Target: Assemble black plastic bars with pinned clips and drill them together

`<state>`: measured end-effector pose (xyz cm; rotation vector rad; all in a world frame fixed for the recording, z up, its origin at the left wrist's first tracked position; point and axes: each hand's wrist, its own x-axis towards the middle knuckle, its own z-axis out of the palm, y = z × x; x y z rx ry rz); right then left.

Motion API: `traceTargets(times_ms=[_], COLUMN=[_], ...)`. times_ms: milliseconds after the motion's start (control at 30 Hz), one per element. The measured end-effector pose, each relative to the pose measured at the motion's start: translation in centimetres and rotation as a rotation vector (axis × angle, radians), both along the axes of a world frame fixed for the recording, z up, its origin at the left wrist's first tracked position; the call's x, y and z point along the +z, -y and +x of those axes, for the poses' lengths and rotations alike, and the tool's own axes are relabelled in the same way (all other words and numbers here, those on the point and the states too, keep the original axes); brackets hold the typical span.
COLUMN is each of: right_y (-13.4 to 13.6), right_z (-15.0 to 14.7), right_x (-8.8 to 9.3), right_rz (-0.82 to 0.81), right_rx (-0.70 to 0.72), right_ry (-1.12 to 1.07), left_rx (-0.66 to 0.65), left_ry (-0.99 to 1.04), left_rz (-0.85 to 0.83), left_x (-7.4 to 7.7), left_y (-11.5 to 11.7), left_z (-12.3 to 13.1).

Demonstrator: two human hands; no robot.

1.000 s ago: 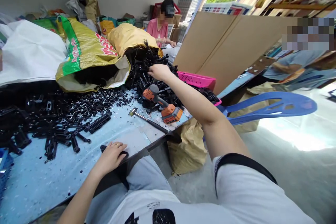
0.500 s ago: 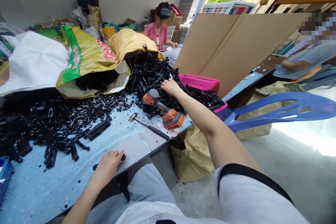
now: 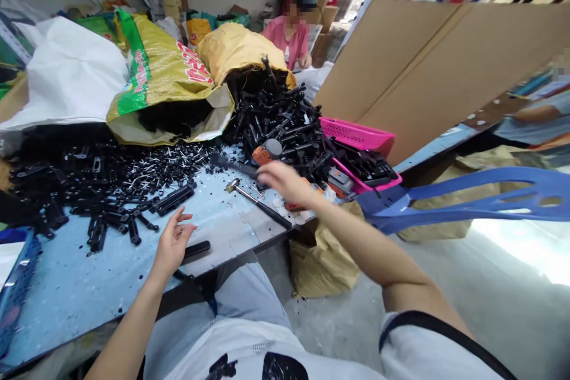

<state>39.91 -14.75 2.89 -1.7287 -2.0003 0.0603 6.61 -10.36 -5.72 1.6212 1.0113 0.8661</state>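
Observation:
My right hand (image 3: 285, 183) is closed round one end of a dark elongated part (image 3: 236, 167), blurred by motion, in front of the orange and grey power drill (image 3: 266, 152). My left hand (image 3: 174, 237) is raised a little over the blue table (image 3: 89, 291), fingers apart, holding nothing. Beside it a black bar-shaped part (image 3: 196, 249) lies near the table's front edge. A hammer (image 3: 260, 204) with a black handle rests between my hands, right of centre. Small screws (image 3: 169, 165) are heaped beyond my left hand, with black parts (image 3: 100, 214) to their left.
A pink basket (image 3: 358, 133) of black parts stands right of a large black heap (image 3: 276, 119). Open sacks (image 3: 164, 83) line the back. A blue chair (image 3: 467, 196) is at right, a blue basket (image 3: 18, 291) at left. A person (image 3: 289, 35) in pink sits behind.
My right hand has come back from the black heap with a dark part. My left hand has lifted off the black part near the edge and opened. The view has shifted.

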Motion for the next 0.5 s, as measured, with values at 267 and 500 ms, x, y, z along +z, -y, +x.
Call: traceTargets(times_ms=[267,500], right_y=[1.3,2.1], right_z=[-12.3,-8.9], right_x=[-6.6,-8.7], right_rz=[-0.239,-0.405], right_rx=[0.476,0.495], right_ry=[0.167,0.180], left_rx=[0.282,-0.230], left_ry=[-0.115,-0.479], left_rz=[0.014,0.299], left_x=[-0.1,-2.5], left_y=[1.6,0.4], left_z=[0.8,-0.5])
